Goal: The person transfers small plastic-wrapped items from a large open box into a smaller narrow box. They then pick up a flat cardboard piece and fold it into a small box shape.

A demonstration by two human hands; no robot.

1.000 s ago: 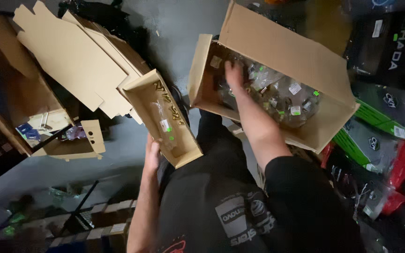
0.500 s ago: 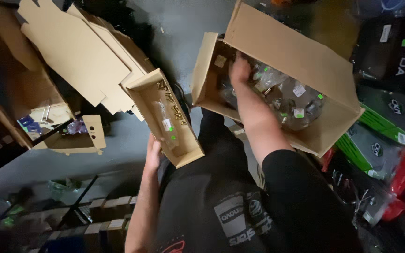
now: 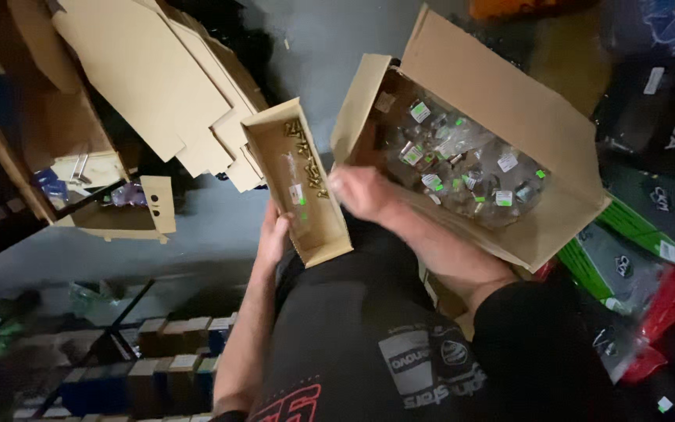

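My left hand (image 3: 273, 238) grips the near left side of a narrow open cardboard box (image 3: 323, 230), holding it up over my lap. Inside the narrow box lies a small clear bag (image 3: 297, 191) with a white and green label. My right hand (image 3: 365, 191) hovers with curled fingers between this box and a large open cardboard box (image 3: 501, 101) on my right. It is blurred, so I cannot tell whether it holds anything. The large box holds several clear bags (image 3: 462, 168) with white and green labels.
Flat cardboard sheets (image 3: 142, 86) lean in a stack at upper left, above a low cardboard piece (image 3: 130, 215). Green and red packages (image 3: 626, 258) and dark packages (image 3: 658, 117) crowd the right side. Rows of small boxes (image 3: 166, 367) sit at lower left on the grey floor (image 3: 330, 47).
My right hand has come out of the large box and moved left towards the narrow box. The left hand still holds the narrow box in the same place.
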